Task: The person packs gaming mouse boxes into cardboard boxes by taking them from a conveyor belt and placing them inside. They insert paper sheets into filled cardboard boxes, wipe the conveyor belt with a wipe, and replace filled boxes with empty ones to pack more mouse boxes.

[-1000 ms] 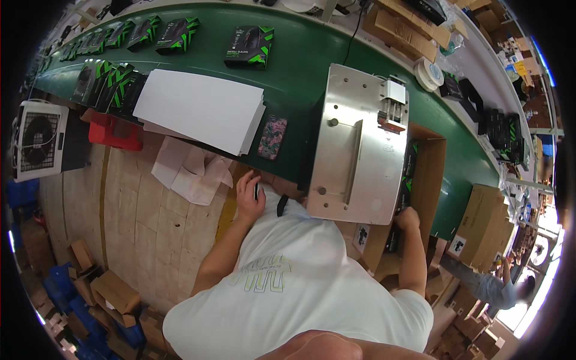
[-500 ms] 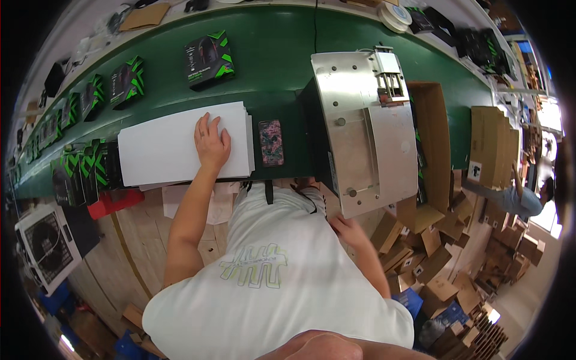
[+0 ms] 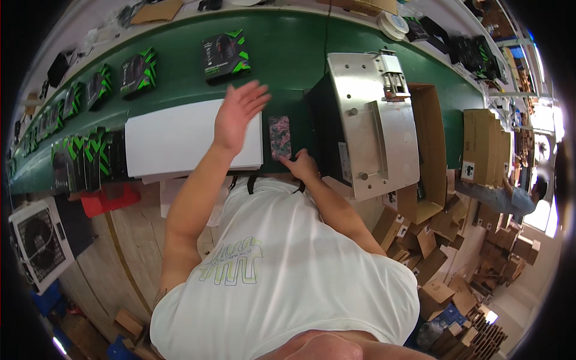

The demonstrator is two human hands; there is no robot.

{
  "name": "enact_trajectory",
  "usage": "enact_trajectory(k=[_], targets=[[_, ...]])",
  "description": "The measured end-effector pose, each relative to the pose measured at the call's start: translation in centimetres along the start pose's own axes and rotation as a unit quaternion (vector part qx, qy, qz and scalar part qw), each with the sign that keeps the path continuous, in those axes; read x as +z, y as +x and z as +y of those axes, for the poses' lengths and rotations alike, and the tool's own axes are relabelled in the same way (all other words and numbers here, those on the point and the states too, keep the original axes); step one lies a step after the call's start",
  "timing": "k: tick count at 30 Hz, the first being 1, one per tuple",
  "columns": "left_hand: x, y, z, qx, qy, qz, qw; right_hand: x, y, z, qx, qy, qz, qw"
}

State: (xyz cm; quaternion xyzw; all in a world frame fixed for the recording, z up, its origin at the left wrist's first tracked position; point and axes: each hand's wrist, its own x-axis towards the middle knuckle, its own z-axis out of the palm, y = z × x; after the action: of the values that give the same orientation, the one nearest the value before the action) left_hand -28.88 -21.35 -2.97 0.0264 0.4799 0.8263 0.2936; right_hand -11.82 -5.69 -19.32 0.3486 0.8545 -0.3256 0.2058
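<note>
A stack of white sheets lies on the green table. My left hand, open with its fingers spread, is raised over the right end of that stack and holds nothing. To the right of the sheets lies a phone in a dark, pink-patterned case. My right hand is at the phone's near end, thumb and fingers apart; the thumb tip seems to touch the case's lower edge. Beyond the phone to the right stands a metal machine with a sloping silver plate.
Several black and green boxes stand along the table's far side, with more left of the sheets. An open carton adjoins the machine. Cardboard boxes litter the floor at right, near another person. A fan stands at left.
My left hand has lifted off the white sheets and moved right, blurring slightly. My right hand has come up from beside my waist to the phone's near end.
</note>
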Motion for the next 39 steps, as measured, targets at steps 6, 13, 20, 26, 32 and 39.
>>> enact_trajectory(k=[6, 13, 20, 26, 32, 39], targets=[[11.5, -5.5, 13.8, 0.037, -0.296, -0.336, 0.894, 3.3, 3.9, 0.6, 0.006, -0.029, -0.025, 0.999], [8.2, -1.4, 15.6, 0.325, 0.056, -0.427, 0.842, -1.1, 0.4, -2.0, 0.009, -0.051, -0.039, 0.998], [-9.4, 13.4, 0.4, 0.153, 0.578, 0.127, 0.791, -0.5, 0.4, -0.4, 0.003, -0.017, 0.005, 1.000], [-17.6, 17.6, -3.4, -0.063, 0.560, 0.286, 0.775, -0.7, -0.1, -1.0, 0.019, -0.009, -0.038, 0.999], [-17.9, 22.4, -2.4, -0.146, 0.546, 0.241, 0.789, -1.1, 0.0, -1.0, 0.017, 0.024, -0.043, 0.999], [-14.4, 27.4, 0.7, -0.016, 0.791, 0.121, 0.600, -0.6, 0.5, -0.6, 0.073, 0.043, -0.047, 0.995]])
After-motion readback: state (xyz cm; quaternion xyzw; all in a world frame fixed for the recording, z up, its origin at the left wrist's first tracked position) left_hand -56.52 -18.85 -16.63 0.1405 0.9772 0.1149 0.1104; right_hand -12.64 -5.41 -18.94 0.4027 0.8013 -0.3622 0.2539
